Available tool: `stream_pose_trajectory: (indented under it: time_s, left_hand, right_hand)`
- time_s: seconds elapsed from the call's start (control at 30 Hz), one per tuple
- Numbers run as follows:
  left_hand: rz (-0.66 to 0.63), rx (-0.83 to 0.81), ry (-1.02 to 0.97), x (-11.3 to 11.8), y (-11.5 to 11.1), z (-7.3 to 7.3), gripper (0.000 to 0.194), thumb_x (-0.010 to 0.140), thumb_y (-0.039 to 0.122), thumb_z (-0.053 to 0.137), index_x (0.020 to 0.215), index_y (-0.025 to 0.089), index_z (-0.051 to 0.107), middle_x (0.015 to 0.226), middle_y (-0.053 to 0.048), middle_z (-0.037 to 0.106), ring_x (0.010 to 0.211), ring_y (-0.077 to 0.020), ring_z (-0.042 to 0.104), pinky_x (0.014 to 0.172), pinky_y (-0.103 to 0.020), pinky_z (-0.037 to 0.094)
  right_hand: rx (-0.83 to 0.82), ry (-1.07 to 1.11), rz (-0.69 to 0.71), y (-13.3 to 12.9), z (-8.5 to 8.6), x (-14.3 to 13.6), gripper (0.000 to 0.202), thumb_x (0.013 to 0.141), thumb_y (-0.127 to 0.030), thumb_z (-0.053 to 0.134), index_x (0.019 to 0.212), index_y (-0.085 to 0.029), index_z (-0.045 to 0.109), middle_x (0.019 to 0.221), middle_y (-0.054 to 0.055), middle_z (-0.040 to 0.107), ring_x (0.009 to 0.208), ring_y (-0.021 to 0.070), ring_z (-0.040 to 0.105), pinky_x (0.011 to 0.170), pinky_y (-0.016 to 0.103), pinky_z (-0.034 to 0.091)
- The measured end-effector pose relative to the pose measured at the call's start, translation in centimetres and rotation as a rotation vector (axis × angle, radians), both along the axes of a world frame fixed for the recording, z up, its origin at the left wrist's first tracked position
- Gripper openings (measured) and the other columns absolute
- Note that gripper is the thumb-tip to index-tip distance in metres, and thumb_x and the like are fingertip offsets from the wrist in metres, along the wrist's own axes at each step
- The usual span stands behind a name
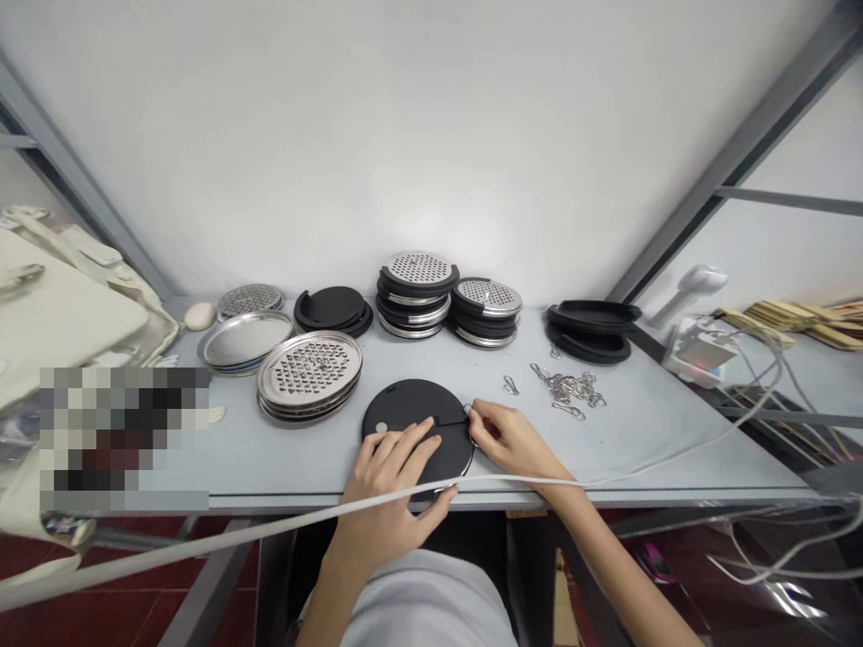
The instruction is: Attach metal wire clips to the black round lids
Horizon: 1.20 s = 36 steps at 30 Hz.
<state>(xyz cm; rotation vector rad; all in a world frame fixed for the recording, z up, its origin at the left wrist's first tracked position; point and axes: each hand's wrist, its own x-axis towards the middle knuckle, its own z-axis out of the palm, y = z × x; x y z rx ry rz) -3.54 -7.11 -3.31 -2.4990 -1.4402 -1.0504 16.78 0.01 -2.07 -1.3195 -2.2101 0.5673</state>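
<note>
In front of me, near the table's front edge, lies a black round grater cover (411,400) with a pale round spot and a shiny metal edge at its lower right. My left hand (395,472) holds it, fingers spread across the top and thumb at the near rim. My right hand (507,436) is closed in a pinch at the cover's right edge, on a small metal clip (467,410) mostly hidden by the fingers. A loose pile of similar metal clips (572,388) lies to the right, with a single clip (511,385) nearer the hand.
Stacked metal grater discs (310,368) and a plain metal disc (246,339) stand at left. Behind are black covers (332,308), assembled stacks (418,292) (486,310) and black rings (593,328). A white cable (378,500) crosses before my forearms. A cream bag (60,314) sits left.
</note>
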Motion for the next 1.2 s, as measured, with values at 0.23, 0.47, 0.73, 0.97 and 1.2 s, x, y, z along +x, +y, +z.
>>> stream_pose_trajectory:
  time_s: [0.23, 0.47, 0.73, 0.97, 1.2]
  left_hand:
    - [0.006, -0.005, 0.008, -0.10, -0.11, -0.05, 0.038, 0.087, 0.038, 0.055, 0.121, 0.021, 0.057, 0.135, -0.006, 0.056, 0.111, -0.0250, 0.057, 0.098, -0.044, 0.036]
    - [0.008, 0.022, 0.006, -0.01, 0.05, -0.08, 0.038, 0.086, 0.038, 0.056, 0.119, 0.020, 0.059, 0.132, -0.007, 0.057, 0.109, -0.0252, 0.058, 0.096, -0.043, 0.038]
    - [0.002, 0.014, 0.012, -0.01, 0.15, -0.12, 0.039, 0.086, 0.038, 0.056, 0.120, 0.020, 0.058, 0.134, -0.004, 0.056, 0.110, -0.0247, 0.057, 0.097, -0.043, 0.037]
    - [0.002, 0.022, 0.013, -0.01, 0.08, -0.05, 0.038, 0.086, 0.036, 0.056, 0.120, 0.021, 0.058, 0.133, -0.004, 0.057, 0.110, -0.0242, 0.058, 0.096, -0.042, 0.038]
    - [0.008, 0.042, 0.025, 0.00, 0.09, 0.04, 0.038, 0.085, 0.036, 0.057, 0.119, 0.020, 0.059, 0.131, -0.007, 0.058, 0.109, -0.0252, 0.059, 0.094, -0.042, 0.039]
  right_hand:
    - [-0.009, 0.006, -0.003, -0.02, -0.03, 0.05, 0.028, 0.091, -0.027, 0.039, 0.065, -0.020, 0.031, 0.055, -0.005, 0.038, 0.051, 0.0093, 0.034, 0.052, 0.022, 0.025]
    - [-0.014, 0.024, -0.003, -0.08, -0.07, 0.05, 0.028, 0.091, -0.027, 0.039, 0.065, -0.020, 0.031, 0.055, -0.006, 0.036, 0.051, 0.0089, 0.033, 0.052, 0.022, 0.025]
    - [-0.017, 0.047, 0.002, -0.15, -0.03, -0.01, 0.029, 0.093, -0.029, 0.037, 0.066, -0.021, 0.031, 0.056, -0.005, 0.037, 0.052, 0.0099, 0.034, 0.052, 0.023, 0.026]
    - [-0.042, 0.062, 0.013, -0.09, 0.13, -0.06, 0.028, 0.096, -0.031, 0.033, 0.070, -0.021, 0.034, 0.060, -0.004, 0.041, 0.054, 0.0109, 0.037, 0.055, 0.023, 0.028]
    - [-0.044, 0.049, 0.006, -0.22, 0.15, -0.01, 0.029, 0.093, -0.027, 0.038, 0.066, -0.020, 0.029, 0.056, -0.006, 0.035, 0.053, 0.0095, 0.032, 0.052, 0.022, 0.025]
